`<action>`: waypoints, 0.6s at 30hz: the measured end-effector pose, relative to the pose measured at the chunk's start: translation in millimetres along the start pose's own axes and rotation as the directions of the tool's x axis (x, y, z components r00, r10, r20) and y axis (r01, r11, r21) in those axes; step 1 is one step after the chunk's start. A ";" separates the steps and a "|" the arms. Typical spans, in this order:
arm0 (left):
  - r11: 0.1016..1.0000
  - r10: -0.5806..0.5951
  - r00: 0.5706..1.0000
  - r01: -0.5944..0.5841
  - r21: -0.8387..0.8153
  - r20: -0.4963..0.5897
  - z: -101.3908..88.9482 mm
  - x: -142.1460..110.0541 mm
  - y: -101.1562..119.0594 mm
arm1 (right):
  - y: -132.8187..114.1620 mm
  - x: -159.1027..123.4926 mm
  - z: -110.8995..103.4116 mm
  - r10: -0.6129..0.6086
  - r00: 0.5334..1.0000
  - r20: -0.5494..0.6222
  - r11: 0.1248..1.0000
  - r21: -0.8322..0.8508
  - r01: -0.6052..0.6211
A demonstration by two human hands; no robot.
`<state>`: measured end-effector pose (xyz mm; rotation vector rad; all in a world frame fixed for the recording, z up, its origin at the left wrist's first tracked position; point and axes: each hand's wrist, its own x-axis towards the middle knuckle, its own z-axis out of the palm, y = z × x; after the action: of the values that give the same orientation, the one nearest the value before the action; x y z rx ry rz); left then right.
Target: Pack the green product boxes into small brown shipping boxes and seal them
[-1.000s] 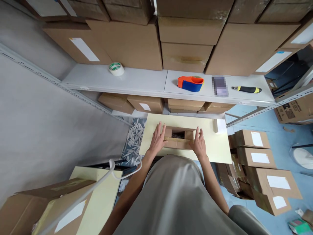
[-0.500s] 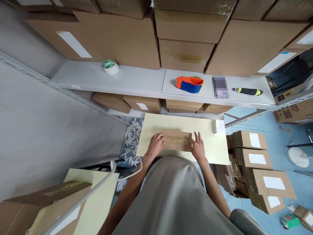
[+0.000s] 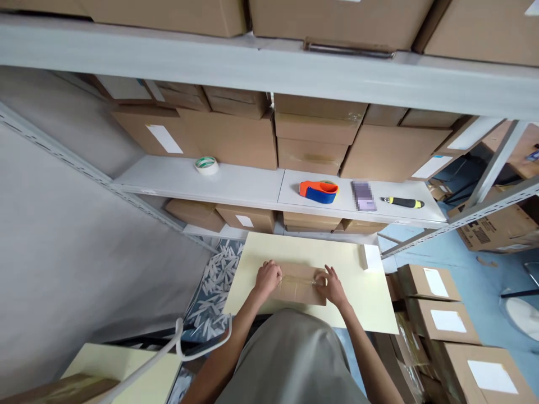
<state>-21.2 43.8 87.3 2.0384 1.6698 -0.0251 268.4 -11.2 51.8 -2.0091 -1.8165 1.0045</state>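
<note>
A small flat cardboard box (image 3: 300, 293) lies on the pale yellow tabletop (image 3: 353, 306) in front of me. A strip of clear packing tape (image 3: 298, 280) runs lengthwise across its top. My left hand (image 3: 268, 277) is closed at the box's left end, fingers curled over the edge where the tape meets it. At the right end, my right hand (image 3: 332, 286) has thumb and forefinger curled together at the tape's end, its other fingers raised. The fingertips' exact hold on the tape is too small to see clearly.
A white block (image 3: 370, 258) stands at the table's back right corner. On the shelf (image 3: 252, 182) are a tape roll (image 3: 206, 165), an orange-and-blue tape dispenser (image 3: 319, 192), a blurred-out item (image 3: 364, 196) and a yellow-black cutter (image 3: 403, 202). Labelled cartons (image 3: 450, 321) are stacked at right.
The view has tilted up, bringing an upper shelf in. My right hand's fingers, spread beside the box before, are now curled together at the tape's end. My left hand has closed more.
</note>
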 end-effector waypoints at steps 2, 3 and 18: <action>0.999 -0.025 0.999 0.025 0.027 0.024 -5.1 4.5 3.7 | -11.1 2.7 0.8 0.107 0.992 0.059 0.993 -0.063 -0.104; 0.999 -0.030 0.999 0.029 0.037 0.026 -8.2 6.4 5.5 | -18.3 3.5 0.4 0.150 0.985 0.089 0.984 -0.109 -0.140; 0.966 0.195 0.840 -0.253 -0.048 -0.506 -129.1 52.1 88.9 | -167.8 78.6 -152.0 -0.387 0.841 -0.377 0.882 -0.416 0.220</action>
<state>35.9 130.4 215.8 2.2632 1.6458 0.7223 233.5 134.2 239.1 -1.8295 -2.0542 0.0907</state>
